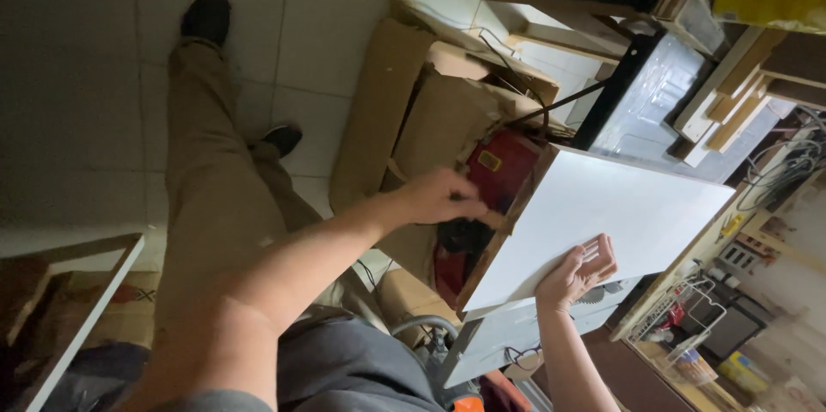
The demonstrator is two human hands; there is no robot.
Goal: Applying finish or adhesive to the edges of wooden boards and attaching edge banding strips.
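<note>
A white board (619, 214) with a raw brown edge stands tilted in front of me, over a second white panel (495, 339). My left hand (439, 197) reaches across to the board's brown edge, its fingers curled tight there; what they pinch is too small to make out. My right hand (578, 270) lies flat on the board's white face near its lower corner, fingers apart and holding nothing. My legs in tan trousers (215, 180) stand on the tiled floor (77, 76).
Behind the board lies a red machine (508, 162) among cardboard boxes (404, 102). A black glass-fronted appliance (654, 94) and wooden strips (736, 98) stand further back. At the right are cables (796, 158) and a wire rack (688, 313). A white frame (90, 304) is at the lower left.
</note>
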